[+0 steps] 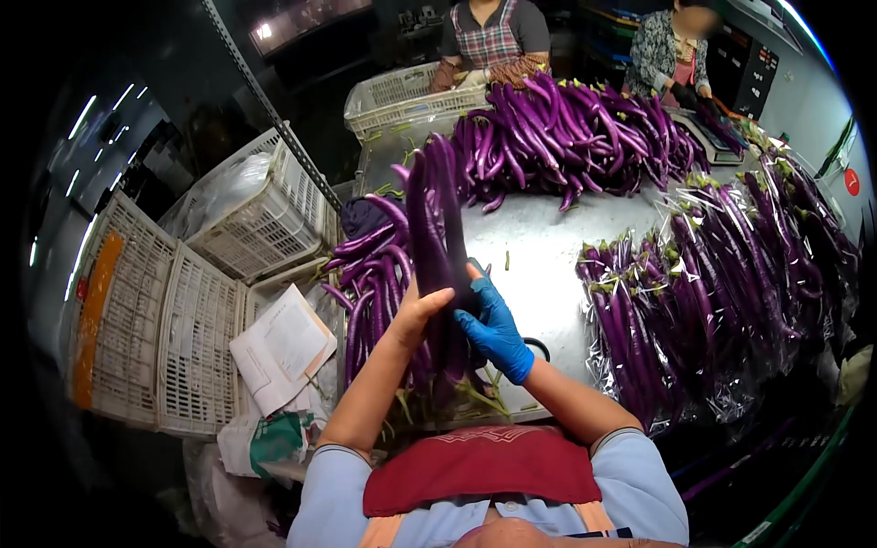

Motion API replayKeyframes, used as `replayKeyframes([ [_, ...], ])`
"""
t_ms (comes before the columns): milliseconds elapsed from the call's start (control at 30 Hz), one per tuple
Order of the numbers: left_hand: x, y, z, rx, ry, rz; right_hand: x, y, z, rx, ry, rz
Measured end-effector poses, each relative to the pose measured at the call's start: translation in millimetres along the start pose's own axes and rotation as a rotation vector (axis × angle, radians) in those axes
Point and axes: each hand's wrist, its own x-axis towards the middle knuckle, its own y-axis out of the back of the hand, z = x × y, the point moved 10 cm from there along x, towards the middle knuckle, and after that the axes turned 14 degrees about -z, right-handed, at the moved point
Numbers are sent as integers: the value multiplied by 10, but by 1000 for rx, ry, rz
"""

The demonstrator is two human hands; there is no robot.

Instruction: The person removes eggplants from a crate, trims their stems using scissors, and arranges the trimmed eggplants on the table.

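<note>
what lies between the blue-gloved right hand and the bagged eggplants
Mostly bare metal tabletop, plus a black loop near the right hand, in the head view.

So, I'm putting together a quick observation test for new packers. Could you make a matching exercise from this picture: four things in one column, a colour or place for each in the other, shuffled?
Things
1. Right hand
2. Held eggplants
3. Apron
4. Papers

Colour or place
A. Dark red
B. Left of the table
C. Gloved in blue
D. Purple

Pairs: 1-C, 2-D, 3-A, 4-B
</note>
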Motion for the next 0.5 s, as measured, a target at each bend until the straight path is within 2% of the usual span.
replayKeyframes([
  [100, 13, 83, 133, 68, -110, 129, 133, 14, -122, -38, 84, -21],
  [233, -45, 93, -216, -385, 20, 26, 144, 25, -199, -81, 39, -138],
  [333, -82, 156, -466, -597, 35, -11, 132, 13, -282, -387, 8, -213],
  [367, -90, 201, -518, -571, 28, 38, 123, 56, -304, -395, 26, -163],
  [467, -36, 124, -533, -640, -35, -94, 97, 147, -12, 10, -106, -54],
  [500, -16, 111, -478, -648, -66, -74, 103, 167, 21, 324, -106, 4],
])
